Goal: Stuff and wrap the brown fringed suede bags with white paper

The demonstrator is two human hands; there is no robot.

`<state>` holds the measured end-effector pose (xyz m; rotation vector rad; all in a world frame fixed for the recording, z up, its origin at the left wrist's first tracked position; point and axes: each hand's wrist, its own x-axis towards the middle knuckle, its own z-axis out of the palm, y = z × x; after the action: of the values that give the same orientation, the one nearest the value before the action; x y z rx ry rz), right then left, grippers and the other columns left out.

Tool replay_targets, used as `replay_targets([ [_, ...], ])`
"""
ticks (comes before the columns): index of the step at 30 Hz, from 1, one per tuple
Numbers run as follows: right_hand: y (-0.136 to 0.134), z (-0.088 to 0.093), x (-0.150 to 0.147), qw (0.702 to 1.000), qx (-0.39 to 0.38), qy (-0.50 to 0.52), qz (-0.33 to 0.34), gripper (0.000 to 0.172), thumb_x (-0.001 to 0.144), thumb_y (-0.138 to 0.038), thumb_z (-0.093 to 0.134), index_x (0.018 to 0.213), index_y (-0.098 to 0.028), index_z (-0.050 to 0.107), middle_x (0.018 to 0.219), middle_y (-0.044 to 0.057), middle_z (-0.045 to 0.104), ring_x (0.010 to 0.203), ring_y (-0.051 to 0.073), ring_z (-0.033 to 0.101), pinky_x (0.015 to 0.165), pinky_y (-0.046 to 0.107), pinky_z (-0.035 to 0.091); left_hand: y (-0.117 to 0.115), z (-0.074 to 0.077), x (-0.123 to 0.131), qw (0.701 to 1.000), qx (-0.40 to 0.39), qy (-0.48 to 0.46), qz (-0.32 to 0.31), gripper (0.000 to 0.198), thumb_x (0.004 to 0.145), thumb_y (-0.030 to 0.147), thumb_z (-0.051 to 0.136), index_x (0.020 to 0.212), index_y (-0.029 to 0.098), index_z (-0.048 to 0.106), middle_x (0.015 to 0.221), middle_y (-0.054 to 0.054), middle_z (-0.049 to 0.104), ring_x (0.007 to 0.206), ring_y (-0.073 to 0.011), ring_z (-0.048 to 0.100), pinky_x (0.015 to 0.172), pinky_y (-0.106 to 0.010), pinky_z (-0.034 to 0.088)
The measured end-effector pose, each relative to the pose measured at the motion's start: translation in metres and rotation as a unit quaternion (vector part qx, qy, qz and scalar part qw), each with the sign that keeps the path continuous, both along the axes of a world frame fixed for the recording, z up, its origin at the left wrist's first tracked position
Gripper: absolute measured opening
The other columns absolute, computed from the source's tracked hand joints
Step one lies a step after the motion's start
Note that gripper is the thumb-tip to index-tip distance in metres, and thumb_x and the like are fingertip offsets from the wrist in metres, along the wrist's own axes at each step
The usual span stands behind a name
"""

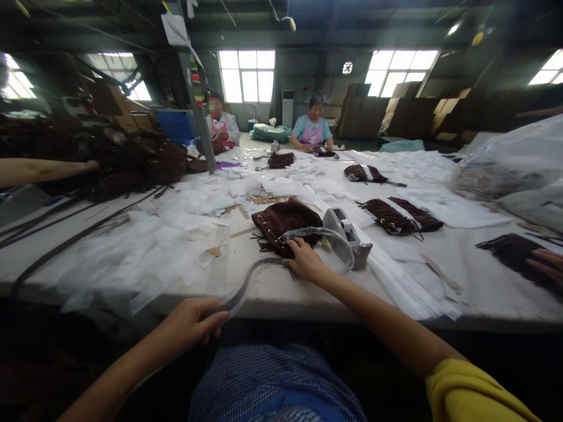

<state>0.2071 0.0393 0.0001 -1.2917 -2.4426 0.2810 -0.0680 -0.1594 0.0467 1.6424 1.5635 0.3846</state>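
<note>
A dark brown drawstring bag (288, 220) with eyelets and fringe lies on the table in front of me. My right hand (305, 261) is closed on its near right edge, fingertips beside the strap end. Near the table's front edge, my left hand (200, 319) grips a strap (246, 278) covered in clear wrap, which curves up toward the bag. Another wrapped loop of strap (347, 246) arcs to the right of my right hand. Touching that loop's area is a grey metal tape dispenser (345, 231), just right of the bag.
White tissue sheets (153, 258) cover the left; stacked white strips (400, 281) lie right. Banded brown bags (400, 215) sit farther right, where another person's hand (548, 266) rests. A metal post (200, 105) rises at left. Two people (312, 126) work across the table.
</note>
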Motion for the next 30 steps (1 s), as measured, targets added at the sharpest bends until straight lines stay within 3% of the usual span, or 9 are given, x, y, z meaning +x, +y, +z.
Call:
replay_targets([
  [4, 0.058, 0.017, -0.019, 0.999, -0.018, -0.023, -0.013, 0.058, 0.087, -0.023, 0.067, 0.141, -0.013, 0.049, 0.147, 0.021, 0.043, 0.135, 0.031, 0.042, 0.11, 0.045, 0.037, 0.037, -0.005, 0.016, 0.999, 0.048, 0.021, 0.009, 0.044, 0.091, 0.054, 0.046, 0.069, 0.019, 0.061, 0.063, 0.0, 0.065, 0.057, -0.0165, 0.061, 0.061, -0.026, 0.044],
  [7, 0.069, 0.037, -0.034, 0.999, 0.011, -0.017, -0.033, 0.045, 0.09, -0.012, 0.058, 0.135, -0.012, 0.055, 0.148, 0.022, 0.042, 0.142, 0.034, 0.032, 0.113, 0.051, 0.03, 0.064, -0.009, 0.023, 0.996, 0.082, 0.04, 0.023, 0.042, 0.09, 0.052, 0.047, 0.067, 0.019, 0.061, 0.059, 0.0, 0.063, 0.056, -0.0169, 0.061, 0.063, -0.027, 0.044],
  [9, 0.05, 0.044, -0.041, 0.996, 0.055, 0.014, 0.066, 0.04, 0.094, -0.014, 0.053, 0.135, -0.017, 0.057, 0.147, 0.016, 0.047, 0.144, 0.028, 0.03, 0.117, 0.048, 0.024, 0.076, -0.012, 0.027, 0.994, 0.091, 0.054, 0.02, 0.041, 0.09, 0.05, 0.047, 0.067, 0.019, 0.062, 0.056, 0.001, 0.062, 0.056, -0.017, 0.061, 0.064, -0.027, 0.043],
  [12, 0.001, 0.041, -0.048, 0.945, 0.03, 0.034, 0.325, 0.044, 0.096, -0.028, 0.057, 0.14, -0.027, 0.051, 0.137, 0.008, 0.06, 0.134, 0.02, 0.047, 0.119, 0.045, 0.019, 0.082, -0.012, 0.033, 0.994, 0.096, 0.057, 0.003, 0.036, 0.091, 0.046, 0.047, 0.074, 0.02, 0.066, 0.063, -0.001, 0.068, 0.059, -0.0176, 0.062, 0.064, -0.027, 0.041],
  [14, -0.025, 0.033, -0.049, 0.925, -0.021, 0.018, 0.38, 0.049, 0.095, -0.031, 0.058, 0.143, -0.026, 0.047, 0.127, 0.007, 0.067, 0.119, 0.018, 0.06, 0.119, 0.044, 0.02, 0.08, -0.011, 0.038, 0.993, 0.1, 0.064, -0.013, 0.031, 0.09, 0.041, 0.048, 0.081, 0.021, 0.069, 0.072, -0.003, 0.071, 0.066, -0.019, 0.064, 0.065, -0.026, 0.041],
  [19, -0.024, 0.015, -0.026, 0.94, -0.014, -0.052, 0.338, 0.019, 0.095, -0.024, 0.058, 0.107, -0.021, 0.072, 0.091, 0.006, 0.076, 0.087, 0.017, 0.068, 0.106, 0.037, 0.038, 0.058, -0.017, 0.025, 0.991, 0.077, 0.103, -0.039, 0.028, 0.089, 0.043, 0.052, 0.085, 0.022, 0.071, 0.079, -0.003, 0.072, 0.076, -0.021, 0.064, 0.068, -0.026, 0.04],
  [22, -0.008, 0.011, 0.002, 0.959, 0.0, -0.05, 0.279, 0.019, 0.096, -0.023, 0.056, 0.101, -0.022, 0.074, 0.088, 0.006, 0.075, 0.085, 0.017, 0.068, 0.106, 0.039, 0.038, 0.036, -0.025, -0.004, 0.993, 0.051, 0.093, -0.043, 0.031, 0.088, 0.046, 0.053, 0.087, 0.021, 0.071, 0.087, -0.004, 0.072, 0.081, -0.0223, 0.064, 0.072, -0.027, 0.041],
  [26, -0.012, 0.012, 0.018, 0.976, 0.006, -0.052, 0.209, 0.025, 0.094, -0.019, 0.054, 0.113, -0.024, 0.071, 0.105, 0.008, 0.074, 0.099, 0.021, 0.067, 0.113, 0.05, 0.029, 0.016, -0.027, -0.03, 0.997, 0.048, 0.061, -0.016, 0.033, 0.089, 0.047, 0.053, 0.091, 0.02, 0.073, 0.089, -0.004, 0.073, 0.083, -0.022, 0.064, 0.075, -0.027, 0.043],
  [30, -0.044, 0.011, -0.012, 0.962, 0.028, -0.002, 0.272, 0.05, 0.094, -0.035, 0.059, 0.143, -0.027, 0.049, 0.136, 0.01, 0.06, 0.126, 0.025, 0.054, 0.119, 0.052, 0.018, 0.03, -0.023, -0.018, 0.989, 0.115, 0.094, 0.008, 0.03, 0.089, 0.043, 0.055, 0.098, 0.022, 0.075, 0.095, -0.003, 0.076, 0.089, -0.0216, 0.067, 0.081, -0.028, 0.045],
])
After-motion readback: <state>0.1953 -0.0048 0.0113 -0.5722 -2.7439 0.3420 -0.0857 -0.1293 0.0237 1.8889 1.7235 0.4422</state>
